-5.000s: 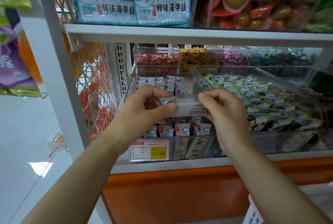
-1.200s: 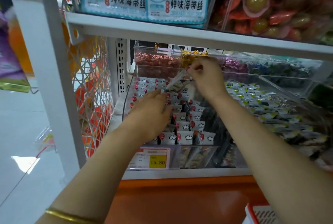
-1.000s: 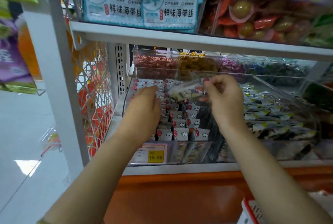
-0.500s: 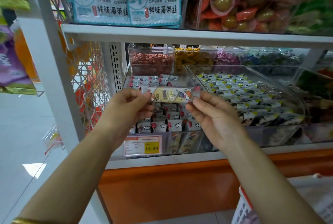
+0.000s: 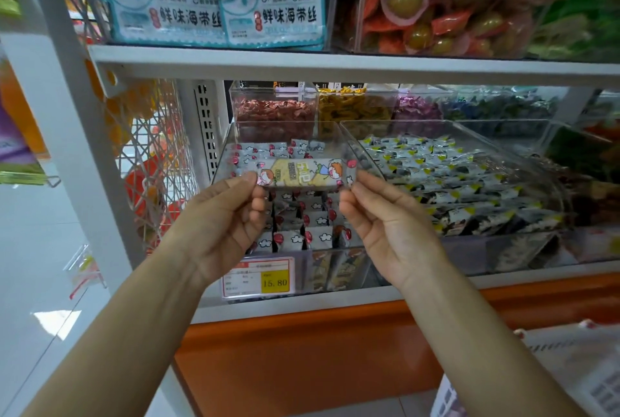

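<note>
A small snack packet [image 5: 303,173] with cartoon children printed on it is held level in front of a shop shelf. My left hand [image 5: 219,225] pinches its left end and my right hand [image 5: 385,225] pinches its right end, palms turned towards me. Behind the packet stands a clear plastic bin [image 5: 335,136] with rows of the same red-and-white packets [image 5: 302,228].
A second clear bin [image 5: 523,161] of yellow-tipped packets [image 5: 436,181] sits to the right. A price tag [image 5: 258,277] reading 15.80 hangs on the left bin's front. The upper shelf [image 5: 335,62] carries seaweed bags [image 5: 268,3]. A white upright post [image 5: 77,108] stands at left, an orange base panel [image 5: 302,356] below.
Both hands came back out of the bin with one packet. The right hand lifted it from the back rows, then the left hand took its other end and the printed face turned towards me.
</note>
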Available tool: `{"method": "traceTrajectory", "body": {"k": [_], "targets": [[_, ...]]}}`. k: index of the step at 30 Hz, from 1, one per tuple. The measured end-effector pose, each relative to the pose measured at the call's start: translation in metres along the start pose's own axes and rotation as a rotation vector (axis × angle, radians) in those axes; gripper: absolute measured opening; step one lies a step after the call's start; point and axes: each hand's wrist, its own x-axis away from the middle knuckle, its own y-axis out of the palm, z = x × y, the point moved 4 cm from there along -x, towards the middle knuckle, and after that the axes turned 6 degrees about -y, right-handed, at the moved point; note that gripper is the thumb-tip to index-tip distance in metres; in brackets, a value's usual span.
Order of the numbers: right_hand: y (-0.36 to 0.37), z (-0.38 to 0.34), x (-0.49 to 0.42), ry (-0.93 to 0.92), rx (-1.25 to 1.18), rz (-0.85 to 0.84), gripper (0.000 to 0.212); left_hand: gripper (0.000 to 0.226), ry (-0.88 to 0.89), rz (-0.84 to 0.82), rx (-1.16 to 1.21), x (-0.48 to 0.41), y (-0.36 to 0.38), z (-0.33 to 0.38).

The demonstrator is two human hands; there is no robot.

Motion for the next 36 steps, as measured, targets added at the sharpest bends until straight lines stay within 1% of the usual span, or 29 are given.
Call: {"method": "traceTrajectory", "body": {"k": [5, 9, 11, 15, 17, 19, 22, 25, 28, 29, 32, 33, 36], "targets": [[-0.002, -0.001, -0.003, 0.023, -0.112, 0.019, 0.021, 0.009, 0.033, 0.0, -0.081, -0.001, -0.001, 0.001], [-0.006, -0.002, -0.005, 0.003, -0.118, 0.05, 0.018, 0.011, 0.078, -0.008, -0.095, 0.0, 0.003, 0.002], [-0.008, -0.003, -0.006, -0.039, -0.054, 0.051, 0.018, 0.009, 0.11, -0.012, -0.116, 0.002, 0.004, 0.003], [-0.01, -0.007, -0.006, -0.159, 0.181, 0.038, 0.015, 0.009, 0.186, -0.029, -0.227, 0.006, 0.006, 0.007], [-0.009, -0.007, -0.005, -0.182, 0.227, 0.027, 0.012, 0.009, 0.258, -0.035, -0.352, 0.009, 0.008, 0.008], [-0.007, -0.006, -0.004, -0.213, 0.292, -0.002, 0.017, 0.01, 0.345, -0.021, -0.516, 0.012, 0.012, 0.01], [-0.005, -0.005, -0.002, -0.266, 0.403, -0.059, 0.01, 0.011, 0.428, 0.032, -0.671, 0.015, 0.013, 0.011], [-0.007, -0.007, -0.004, -0.302, 0.498, -0.07, 0.017, 0.016, 0.405, 0.054, -0.63, 0.014, 0.011, 0.013], [-0.005, -0.01, -0.003, -0.369, 0.579, -0.096, 0.025, 0.018, 0.349, 0.022, -0.611, 0.012, 0.01, 0.012], [-0.004, -0.01, -0.002, -0.384, 0.598, -0.115, 0.028, 0.017, 0.351, 0.015, -0.634, 0.012, 0.01, 0.012], [0.0, -0.008, -0.001, -0.404, 0.641, -0.164, 0.034, 0.032, 0.395, 0.037, -0.781, 0.014, 0.009, 0.013], [0.0, -0.008, -0.001, -0.402, 0.645, -0.163, 0.032, 0.031, 0.407, 0.04, -0.811, 0.015, 0.01, 0.013], [-0.003, -0.009, -0.003, -0.383, 0.681, -0.12, 0.016, 0.024, 0.438, 0.046, -0.854, 0.016, 0.01, 0.014]]}}
